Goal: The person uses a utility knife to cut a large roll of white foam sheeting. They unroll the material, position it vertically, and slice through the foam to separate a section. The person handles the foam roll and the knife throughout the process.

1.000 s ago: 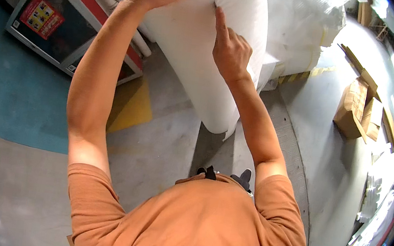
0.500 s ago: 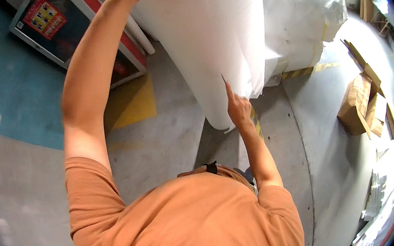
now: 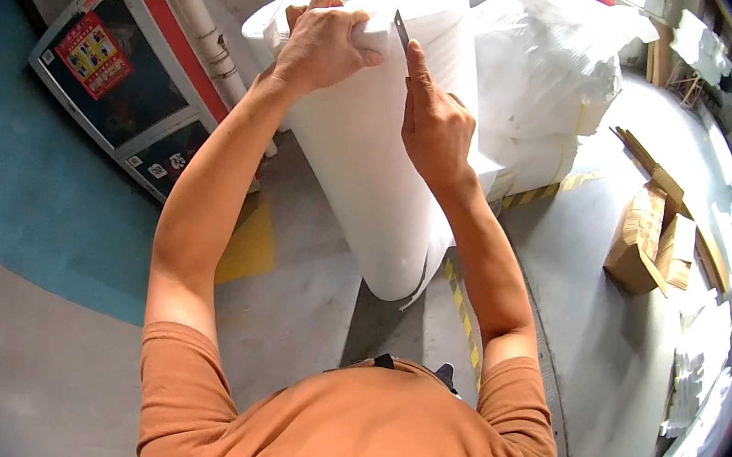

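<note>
In front of me stands a large upright roll of thin white sheet, perhaps packing foam (image 3: 364,173). My left hand (image 3: 320,51) is closed on the sheet near the roll's top, with a fold of it between thumb and fingers. My right hand (image 3: 438,136) grips a slim knife (image 3: 401,30), its index finger stretched along it and the blade pointing up and away. The blade lies over the white sheet just right of my left hand; whether it touches the sheet I cannot tell.
Behind the roll on the right is a bulky stack wrapped in clear plastic (image 3: 542,85). An open cardboard box (image 3: 638,237) lies on the floor at right. To the left are a dark-paned cabinet (image 3: 118,76) and a pale pipe (image 3: 199,22). Yellow-black tape (image 3: 465,316) marks the floor.
The right hand with the knife has moved up from the roll's lower side to near its top. The left hand now sits lower in view, on a fold of sheet. More of the roll's top shows.
</note>
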`<state>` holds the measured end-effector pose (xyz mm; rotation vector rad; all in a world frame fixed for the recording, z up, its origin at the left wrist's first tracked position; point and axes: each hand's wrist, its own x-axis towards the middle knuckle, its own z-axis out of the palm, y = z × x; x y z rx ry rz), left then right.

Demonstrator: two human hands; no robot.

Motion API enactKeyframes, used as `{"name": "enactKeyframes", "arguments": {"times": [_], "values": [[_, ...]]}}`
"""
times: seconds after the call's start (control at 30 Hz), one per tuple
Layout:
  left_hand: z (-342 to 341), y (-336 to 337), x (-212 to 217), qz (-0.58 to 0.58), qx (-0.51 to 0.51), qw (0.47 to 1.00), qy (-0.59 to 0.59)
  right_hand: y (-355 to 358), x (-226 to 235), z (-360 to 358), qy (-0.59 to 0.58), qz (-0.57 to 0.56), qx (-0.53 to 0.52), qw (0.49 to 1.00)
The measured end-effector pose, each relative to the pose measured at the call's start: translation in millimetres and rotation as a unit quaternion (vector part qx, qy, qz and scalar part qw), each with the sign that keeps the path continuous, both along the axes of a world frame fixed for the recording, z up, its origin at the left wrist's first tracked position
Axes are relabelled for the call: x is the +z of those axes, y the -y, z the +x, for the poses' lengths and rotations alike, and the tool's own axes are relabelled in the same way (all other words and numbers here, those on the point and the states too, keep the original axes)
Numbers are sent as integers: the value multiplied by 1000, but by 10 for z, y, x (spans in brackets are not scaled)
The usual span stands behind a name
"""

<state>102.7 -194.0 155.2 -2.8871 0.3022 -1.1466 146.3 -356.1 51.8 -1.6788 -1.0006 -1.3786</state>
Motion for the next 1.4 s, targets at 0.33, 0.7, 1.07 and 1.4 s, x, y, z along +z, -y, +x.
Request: {"name": "enactKeyframes", "arguments": {"times": [0.33, 0.7, 1.07, 1.4], "values": [[58, 26, -40, 41, -5, 999, 35, -203, 53, 104, -4, -13, -65, 998], [-12, -16, -25, 27, 8, 1000, 5, -24, -741, -161, -89, -127, -105, 982], [-57, -80, 56, 46, 7, 999, -28, 195, -477, -366, -93, -60, 8, 994], [20, -153, 26, 75, -53, 996, 11, -157, 88, -98, -31, 5, -28, 999]]}}
